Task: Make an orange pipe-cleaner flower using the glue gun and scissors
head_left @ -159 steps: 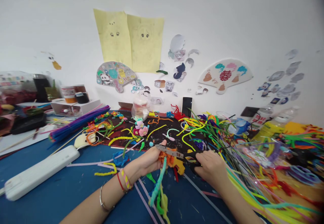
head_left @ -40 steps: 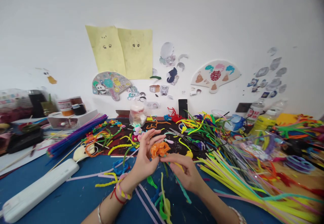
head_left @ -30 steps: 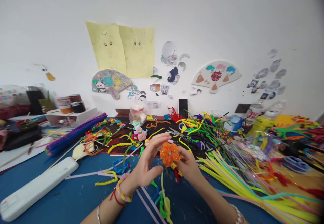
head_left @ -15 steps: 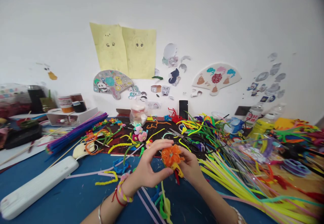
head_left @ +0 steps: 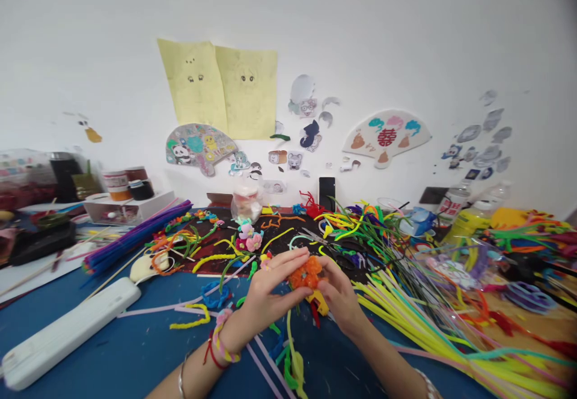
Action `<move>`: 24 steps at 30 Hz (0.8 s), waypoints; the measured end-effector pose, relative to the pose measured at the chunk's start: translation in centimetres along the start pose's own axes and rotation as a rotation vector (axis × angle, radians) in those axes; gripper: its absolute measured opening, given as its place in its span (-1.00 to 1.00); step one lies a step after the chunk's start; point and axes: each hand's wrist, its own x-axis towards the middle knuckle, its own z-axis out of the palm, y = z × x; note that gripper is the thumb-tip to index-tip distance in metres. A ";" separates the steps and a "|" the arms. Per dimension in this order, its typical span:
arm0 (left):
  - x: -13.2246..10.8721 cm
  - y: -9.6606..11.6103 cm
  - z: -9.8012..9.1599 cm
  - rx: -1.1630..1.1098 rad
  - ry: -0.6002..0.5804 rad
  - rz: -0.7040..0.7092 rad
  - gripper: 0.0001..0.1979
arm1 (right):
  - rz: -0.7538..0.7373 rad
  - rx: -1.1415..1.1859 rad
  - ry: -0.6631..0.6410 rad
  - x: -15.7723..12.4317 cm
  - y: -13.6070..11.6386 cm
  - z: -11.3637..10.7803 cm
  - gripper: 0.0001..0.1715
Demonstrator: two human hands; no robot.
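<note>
Since the frame half a second earlier, the orange pipe-cleaner bundle [head_left: 306, 273] has sunk deeper between the two hands, and less of it shows. It now sits in front of the person, over the blue table [head_left: 112, 351], just below the edge of the black mat [head_left: 211, 261]. A yellow piece [head_left: 318, 304] and a red strand [head_left: 314, 313] stick out beneath it.

The main risk seems to lie in the pressure on the bundle. Squeezing too hard could flatten its soft, fuzzy loops and spoil their rounded shape, while a loosened grip could let it drop among the loose strands below. Any twisted ends that are not firmly tucked in could spring open under the pressure. The open scissors [head_left: 315, 237] lie on the mat just beyond the hands, so a wide sideways move could knock them.

The left hand [head_left: 265, 297] is half open, its fingers nearly straight and laid together, pressing across the bundle from the side. The right hand [head_left: 340, 300] is more curled and presses in from the opposite side, with its fingertips against the orange. Whether either hand is pinching a single strand is hidden.
</note>
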 end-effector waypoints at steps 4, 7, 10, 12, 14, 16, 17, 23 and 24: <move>-0.2 -0.3 0.0 0.063 -0.028 -0.016 -0.41 | 0.037 -0.005 0.053 0.1 -0.3 0.3 -0.74; -0.4 -0.4 0.1 0.101 -0.030 -0.002 -0.37 | 0.045 0.044 0.079 0.2 -0.4 0.4 -0.78; -0.7 -0.6 0.3 0.136 -0.025 0.001 -0.36 | 0.036 0.080 0.100 0.3 -0.3 0.6 -0.85; -0.9 -0.6 0.5 0.150 -0.026 0.002 -0.36 | 0.037 0.087 0.113 0.3 -0.3 0.7 -0.84; -1.1 -0.7 0.6 0.159 -0.026 0.003 -0.37 | 0.041 0.091 0.127 0.3 -0.2 0.7 -0.83; -1.2 -0.8 0.8 0.170 -0.023 -0.004 -0.38 | 0.039 0.096 0.130 0.4 -0.1 0.8 -0.85; -1.3 -0.8 0.8 0.179 -0.026 -0.010 -0.38 | 0.037 0.097 0.131 0.4 0.0 0.8 -0.86; -1.7 -1.3 1.1 0.208 -0.032 -0.038 -0.42 | 0.073 0.040 0.160 0.4 0.2 0.8 -0.83; -1.6 -1.3 1.0 0.206 -0.026 -0.055 -0.43 | 0.095 0.018 0.169 0.4 0.0 0.8 -0.81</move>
